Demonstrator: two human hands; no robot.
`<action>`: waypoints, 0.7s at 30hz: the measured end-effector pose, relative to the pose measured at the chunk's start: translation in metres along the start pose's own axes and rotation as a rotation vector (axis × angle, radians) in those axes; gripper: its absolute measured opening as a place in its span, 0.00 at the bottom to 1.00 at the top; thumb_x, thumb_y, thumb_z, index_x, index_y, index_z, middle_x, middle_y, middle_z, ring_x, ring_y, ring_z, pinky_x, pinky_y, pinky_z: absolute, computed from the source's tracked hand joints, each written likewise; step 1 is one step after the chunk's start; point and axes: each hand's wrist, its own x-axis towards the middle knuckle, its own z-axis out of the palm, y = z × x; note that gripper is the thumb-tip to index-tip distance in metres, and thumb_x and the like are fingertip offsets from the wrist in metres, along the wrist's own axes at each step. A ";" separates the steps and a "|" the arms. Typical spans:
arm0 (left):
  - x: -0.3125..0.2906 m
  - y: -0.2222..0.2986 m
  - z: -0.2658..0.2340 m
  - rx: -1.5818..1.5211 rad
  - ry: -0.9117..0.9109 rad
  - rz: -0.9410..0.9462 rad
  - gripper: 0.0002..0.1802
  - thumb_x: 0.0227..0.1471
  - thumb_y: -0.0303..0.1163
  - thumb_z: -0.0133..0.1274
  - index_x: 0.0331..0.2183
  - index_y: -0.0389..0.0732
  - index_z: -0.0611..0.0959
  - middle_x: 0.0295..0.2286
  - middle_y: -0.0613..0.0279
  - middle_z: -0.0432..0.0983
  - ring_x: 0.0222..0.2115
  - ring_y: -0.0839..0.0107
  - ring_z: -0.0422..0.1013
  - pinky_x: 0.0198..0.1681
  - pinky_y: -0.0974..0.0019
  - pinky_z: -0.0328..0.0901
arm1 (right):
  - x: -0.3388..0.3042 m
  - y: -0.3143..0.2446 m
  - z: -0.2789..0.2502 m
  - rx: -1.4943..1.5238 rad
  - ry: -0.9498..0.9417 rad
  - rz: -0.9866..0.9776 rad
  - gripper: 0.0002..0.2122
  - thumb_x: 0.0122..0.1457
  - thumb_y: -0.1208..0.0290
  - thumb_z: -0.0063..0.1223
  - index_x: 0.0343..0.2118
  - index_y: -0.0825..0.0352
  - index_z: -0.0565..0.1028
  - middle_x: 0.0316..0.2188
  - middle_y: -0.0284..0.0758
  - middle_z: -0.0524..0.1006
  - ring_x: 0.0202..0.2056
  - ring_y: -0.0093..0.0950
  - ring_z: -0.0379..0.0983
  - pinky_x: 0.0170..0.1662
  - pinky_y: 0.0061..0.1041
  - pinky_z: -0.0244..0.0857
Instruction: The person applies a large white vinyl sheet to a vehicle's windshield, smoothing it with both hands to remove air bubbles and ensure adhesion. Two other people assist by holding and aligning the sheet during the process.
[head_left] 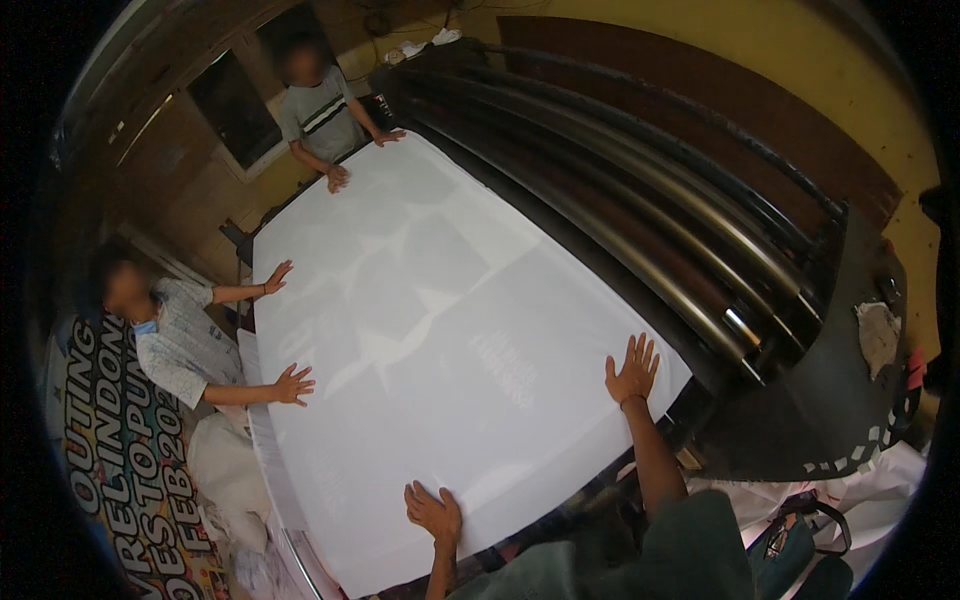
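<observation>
A large white fabric sheet (560, 420) is spread over a long table, and pale grey patterned shapes show through it. My left hand (434, 512) lies on its near edge, fingers apart, holding nothing. Farther right, my right hand (633, 370) rests flat with fingers spread near the sheet's right corner, close to the machine's rollers. One co-worker (185, 330) at the left lays two hands on the sheet's left side. Another co-worker (325, 115) at the far end has both hands on its far edge.
A big machine with long metal rollers (640, 260) runs along the table's right side, its dark end panel (790, 420) near me. A printed banner (110, 450) and bundled pale cloth (225, 465) are at the left. A bag with a dark strap (800, 535) lies lower right.
</observation>
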 end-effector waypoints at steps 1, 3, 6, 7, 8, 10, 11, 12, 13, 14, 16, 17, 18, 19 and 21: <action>0.008 0.010 -0.004 0.014 0.004 0.047 0.42 0.58 0.40 0.51 0.65 0.30 0.56 0.67 0.36 0.44 0.68 0.46 0.41 0.67 0.38 0.37 | 0.001 0.001 -0.002 0.006 -0.007 0.000 0.38 0.66 0.44 0.38 0.71 0.65 0.50 0.74 0.41 0.40 0.74 0.42 0.29 0.73 0.47 0.21; 0.029 0.038 -0.009 0.027 -0.007 0.124 0.43 0.56 0.42 0.52 0.65 0.30 0.56 0.66 0.34 0.44 0.68 0.45 0.41 0.66 0.36 0.37 | 0.005 0.002 -0.006 -0.024 -0.030 0.004 0.39 0.66 0.43 0.38 0.71 0.67 0.49 0.74 0.42 0.40 0.74 0.43 0.29 0.73 0.48 0.22; 0.085 0.098 -0.007 0.081 -0.073 0.376 0.46 0.55 0.44 0.54 0.66 0.31 0.56 0.68 0.38 0.42 0.69 0.45 0.38 0.67 0.35 0.34 | 0.007 0.004 -0.009 -0.035 -0.026 -0.012 0.38 0.66 0.44 0.39 0.71 0.67 0.51 0.74 0.43 0.42 0.74 0.44 0.31 0.73 0.49 0.24; 0.107 0.122 -0.004 0.097 -0.077 0.462 0.46 0.55 0.44 0.53 0.66 0.32 0.56 0.68 0.39 0.41 0.70 0.45 0.37 0.67 0.35 0.33 | 0.006 0.002 -0.009 -0.062 -0.025 -0.005 0.38 0.66 0.44 0.39 0.71 0.67 0.51 0.74 0.43 0.42 0.74 0.44 0.31 0.73 0.49 0.25; 0.132 0.150 0.001 0.112 -0.110 0.522 0.45 0.56 0.44 0.53 0.67 0.32 0.56 0.69 0.40 0.41 0.70 0.45 0.37 0.68 0.35 0.32 | 0.006 0.001 -0.010 -0.048 -0.008 -0.006 0.38 0.66 0.45 0.40 0.71 0.66 0.52 0.74 0.43 0.43 0.74 0.45 0.33 0.73 0.50 0.26; 0.188 0.208 0.016 0.142 -0.086 0.688 0.43 0.57 0.42 0.51 0.67 0.34 0.56 0.69 0.42 0.41 0.70 0.45 0.37 0.68 0.36 0.32 | 0.005 -0.004 -0.011 -0.049 0.023 -0.023 0.37 0.66 0.47 0.43 0.70 0.67 0.53 0.73 0.44 0.45 0.73 0.47 0.35 0.72 0.52 0.28; 0.218 0.238 0.027 0.171 -0.041 0.800 0.40 0.58 0.41 0.50 0.67 0.37 0.58 0.69 0.44 0.43 0.70 0.45 0.39 0.68 0.37 0.34 | 0.005 -0.004 -0.011 -0.058 0.035 -0.038 0.36 0.66 0.48 0.43 0.70 0.67 0.54 0.73 0.45 0.45 0.73 0.47 0.36 0.72 0.52 0.29; 0.249 0.268 0.039 0.188 0.029 0.928 0.38 0.59 0.39 0.49 0.66 0.39 0.61 0.69 0.46 0.45 0.70 0.46 0.41 0.68 0.37 0.36 | 0.005 -0.006 -0.011 -0.064 0.059 -0.047 0.36 0.66 0.48 0.43 0.70 0.67 0.55 0.73 0.46 0.46 0.73 0.49 0.37 0.72 0.53 0.31; 0.282 0.299 0.052 0.208 0.039 0.992 0.35 0.60 0.39 0.49 0.65 0.39 0.64 0.69 0.49 0.48 0.69 0.47 0.42 0.68 0.38 0.37 | 0.007 -0.007 -0.011 -0.066 0.026 -0.032 0.36 0.65 0.48 0.43 0.69 0.67 0.55 0.72 0.46 0.47 0.72 0.49 0.38 0.72 0.54 0.32; 0.312 0.329 0.064 0.172 0.034 1.066 0.32 0.61 0.33 0.47 0.65 0.41 0.65 0.68 0.54 0.50 0.69 0.49 0.44 0.68 0.40 0.40 | 0.007 -0.008 -0.011 -0.078 0.034 -0.043 0.36 0.65 0.48 0.43 0.69 0.68 0.55 0.72 0.46 0.48 0.72 0.50 0.39 0.71 0.54 0.33; 0.368 0.389 0.088 0.199 0.040 1.249 0.31 0.61 0.23 0.46 0.64 0.45 0.67 0.67 0.60 0.55 0.68 0.52 0.50 0.66 0.43 0.47 | 0.009 -0.011 -0.013 -0.077 0.032 -0.040 0.36 0.64 0.49 0.45 0.68 0.68 0.56 0.71 0.47 0.50 0.71 0.52 0.41 0.70 0.57 0.35; 0.393 0.420 0.100 0.128 -0.017 1.289 0.30 0.61 0.25 0.47 0.64 0.47 0.67 0.66 0.61 0.57 0.66 0.52 0.53 0.65 0.44 0.49 | 0.011 -0.013 -0.013 -0.073 0.004 -0.027 0.36 0.64 0.49 0.45 0.68 0.68 0.57 0.71 0.47 0.50 0.71 0.52 0.41 0.70 0.57 0.35; 0.413 0.449 0.112 0.143 -0.014 1.347 0.30 0.61 0.26 0.48 0.64 0.49 0.68 0.65 0.61 0.58 0.65 0.53 0.56 0.63 0.46 0.52 | 0.012 -0.014 -0.014 -0.078 0.002 -0.025 0.36 0.64 0.49 0.46 0.68 0.69 0.57 0.71 0.47 0.50 0.71 0.52 0.41 0.71 0.57 0.34; 0.431 0.477 0.122 0.242 0.052 1.396 0.29 0.62 0.28 0.48 0.64 0.53 0.68 0.64 0.63 0.60 0.62 0.55 0.59 0.62 0.46 0.54 | 0.014 -0.014 -0.015 -0.089 -0.005 -0.021 0.36 0.63 0.49 0.46 0.68 0.69 0.57 0.71 0.47 0.50 0.71 0.53 0.41 0.71 0.57 0.34; 0.463 0.523 0.134 0.339 0.020 1.403 0.25 0.64 0.37 0.49 0.62 0.58 0.72 0.59 0.64 0.68 0.58 0.57 0.64 0.58 0.47 0.60 | 0.016 -0.015 -0.015 -0.117 -0.019 -0.014 0.37 0.61 0.54 0.50 0.69 0.67 0.55 0.72 0.46 0.49 0.72 0.49 0.39 0.71 0.54 0.34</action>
